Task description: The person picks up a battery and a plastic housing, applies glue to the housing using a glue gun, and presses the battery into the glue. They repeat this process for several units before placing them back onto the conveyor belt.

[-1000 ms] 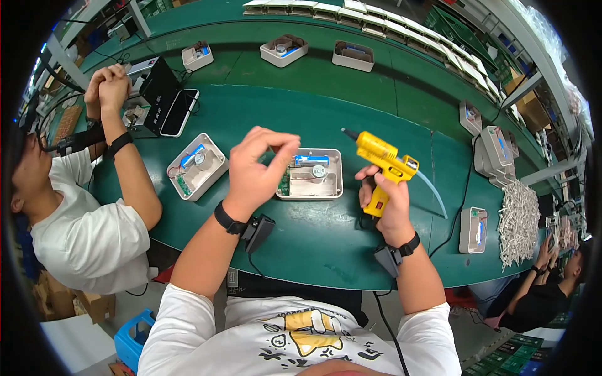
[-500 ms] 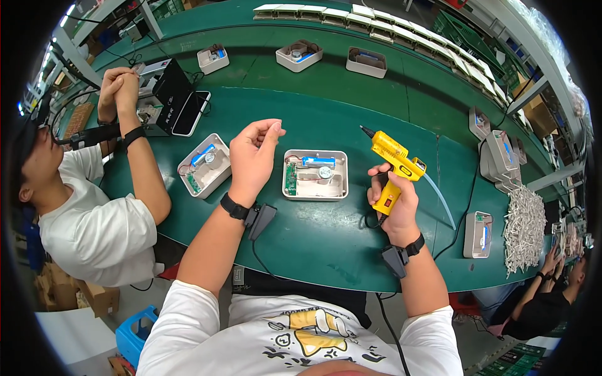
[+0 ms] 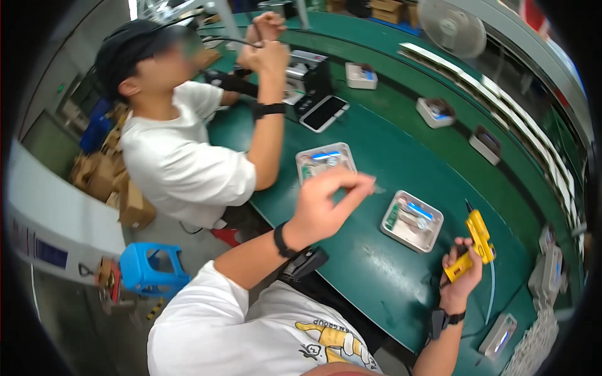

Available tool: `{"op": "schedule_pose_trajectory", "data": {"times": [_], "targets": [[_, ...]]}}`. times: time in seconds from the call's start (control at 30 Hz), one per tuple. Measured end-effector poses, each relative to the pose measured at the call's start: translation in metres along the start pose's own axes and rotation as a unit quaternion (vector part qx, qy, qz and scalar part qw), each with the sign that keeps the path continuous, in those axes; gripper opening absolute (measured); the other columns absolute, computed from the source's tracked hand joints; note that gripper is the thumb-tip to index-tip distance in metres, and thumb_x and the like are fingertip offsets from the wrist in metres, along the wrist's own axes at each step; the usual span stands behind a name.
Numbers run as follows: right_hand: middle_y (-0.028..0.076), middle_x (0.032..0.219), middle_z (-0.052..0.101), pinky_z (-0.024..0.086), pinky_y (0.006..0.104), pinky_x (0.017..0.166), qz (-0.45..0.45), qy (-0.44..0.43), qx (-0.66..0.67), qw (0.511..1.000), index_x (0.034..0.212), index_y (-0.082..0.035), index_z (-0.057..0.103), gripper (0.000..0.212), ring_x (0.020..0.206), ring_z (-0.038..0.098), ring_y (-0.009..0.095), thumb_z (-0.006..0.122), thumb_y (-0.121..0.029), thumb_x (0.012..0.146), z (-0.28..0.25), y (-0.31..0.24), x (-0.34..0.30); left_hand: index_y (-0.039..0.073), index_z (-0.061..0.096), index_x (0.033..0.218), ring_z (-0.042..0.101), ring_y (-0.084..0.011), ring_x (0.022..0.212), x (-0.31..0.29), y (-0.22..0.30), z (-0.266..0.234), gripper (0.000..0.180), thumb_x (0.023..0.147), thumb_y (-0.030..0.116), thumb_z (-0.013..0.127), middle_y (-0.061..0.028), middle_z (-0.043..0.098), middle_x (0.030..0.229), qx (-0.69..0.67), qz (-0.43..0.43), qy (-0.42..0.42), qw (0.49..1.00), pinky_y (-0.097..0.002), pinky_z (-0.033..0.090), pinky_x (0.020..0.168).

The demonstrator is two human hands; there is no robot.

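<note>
My right hand (image 3: 463, 266) is wrapped round the handle of a yellow hot glue gun (image 3: 478, 235), its dark nozzle pointing up and away. A pale glue stick (image 3: 491, 291) trails from the back of the gun. To its left, on the green table, lies an open white plastic case (image 3: 411, 241) with a blue battery cell, a green circuit board and a round part inside. My left hand (image 3: 326, 203) is raised, thumb and fingertips pinched together; whatever may be between them cannot be made out. Behind it, a similar open case (image 3: 323, 150) is partly hidden.
A co-worker in a white shirt (image 3: 188, 156) sits at the left, hands raised near a black box (image 3: 310, 72). A phone-like device (image 3: 324, 114) lies beside it. More cases (image 3: 436, 113) stand along the far strip. A pile of small white parts (image 3: 533, 344) and a case (image 3: 498, 336) are at right.
The view has swung toward the left, so the table and cases appear shifted right. My left hand now overlaps the left case in view. The glue gun stays in my right hand.
</note>
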State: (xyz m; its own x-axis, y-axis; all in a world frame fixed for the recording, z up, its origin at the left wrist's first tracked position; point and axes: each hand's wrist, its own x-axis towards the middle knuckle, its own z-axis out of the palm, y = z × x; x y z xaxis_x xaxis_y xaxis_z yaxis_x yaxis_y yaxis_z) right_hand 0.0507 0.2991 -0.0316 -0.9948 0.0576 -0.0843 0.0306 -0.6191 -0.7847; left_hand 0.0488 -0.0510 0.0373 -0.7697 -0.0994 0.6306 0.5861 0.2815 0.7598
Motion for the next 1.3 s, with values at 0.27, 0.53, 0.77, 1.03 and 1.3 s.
{"op": "schedule_pose_trajectory", "data": {"times": [0.27, 0.53, 0.77, 1.03, 1.3], "targets": [[0.01, 0.109, 0.069, 0.044, 0.0273, 0.056, 0.006, 0.019, -0.01, 1.0, 0.117, -0.007, 0.059, 0.023, 0.063, 0.051, 0.012, 0.058, -0.025, 0.102, 0.019, 0.002, 0.005, 0.004, 0.078, 0.097, 0.068, -0.0262, 0.072, -0.155, 0.029, -0.173, 0.013, 0.087, 0.0, 0.083, -0.0099, 0.075, 0.088, 0.445, -0.017, 0.032, 0.895, -0.0365, 0.053, 0.064], [0.01, 0.11, 0.068, 0.044, 0.0274, 0.055, 0.008, 0.031, 0.009, 0.999, 0.116, -0.006, 0.059, 0.023, 0.063, 0.051, 0.012, 0.058, -0.024, 0.102, 0.018, 0.001, 0.005, 0.002, 0.076, 0.095, 0.069, -0.0431, 0.076, -0.384, -0.041, -0.299, 0.008, 0.092, 0.01, 0.078, -0.0172, 0.07, 0.079, 0.528, -0.493, -0.056, 0.69, -0.0527, 0.054, 0.069], [0.011, 0.109, 0.068, 0.044, 0.0273, 0.055, 0.008, 0.038, 0.028, 0.999, 0.117, -0.006, 0.06, 0.023, 0.063, 0.051, 0.012, 0.059, -0.023, 0.102, 0.011, 0.0, 0.005, 0.001, 0.072, 0.086, 0.064, -0.0512, 0.077, -0.346, -0.036, -0.282, 0.036, 0.103, 0.031, 0.063, -0.0269, 0.067, 0.078, 0.572, -0.404, 0.048, 0.712, -0.0597, 0.049, 0.069], [0.012, 0.108, 0.07, 0.044, 0.0278, 0.055, 0.012, 0.043, 0.031, 0.999, 0.115, -0.006, 0.06, 0.023, 0.063, 0.052, 0.013, 0.057, -0.024, 0.101, 0.016, 0.0, 0.007, 0.002, 0.07, 0.091, 0.067, -0.0496, 0.079, -0.263, -0.017, -0.256, 0.025, 0.106, 0.017, 0.057, -0.0237, 0.07, 0.08, 0.551, -0.369, 0.039, 0.748, -0.0569, 0.051, 0.068], [0.011, 0.109, 0.069, 0.045, 0.0272, 0.055, 0.016, 0.03, 0.034, 0.999, 0.117, -0.006, 0.06, 0.023, 0.063, 0.051, 0.012, 0.059, -0.023, 0.101, 0.016, -0.002, 0.006, 0.005, 0.064, 0.102, 0.067, -0.0451, 0.086, -0.228, -0.005, -0.218, 0.013, 0.093, -0.001, 0.057, -0.0169, 0.068, 0.091, 0.503, -0.153, 0.035, 0.85, -0.0494, 0.052, 0.07]]}}
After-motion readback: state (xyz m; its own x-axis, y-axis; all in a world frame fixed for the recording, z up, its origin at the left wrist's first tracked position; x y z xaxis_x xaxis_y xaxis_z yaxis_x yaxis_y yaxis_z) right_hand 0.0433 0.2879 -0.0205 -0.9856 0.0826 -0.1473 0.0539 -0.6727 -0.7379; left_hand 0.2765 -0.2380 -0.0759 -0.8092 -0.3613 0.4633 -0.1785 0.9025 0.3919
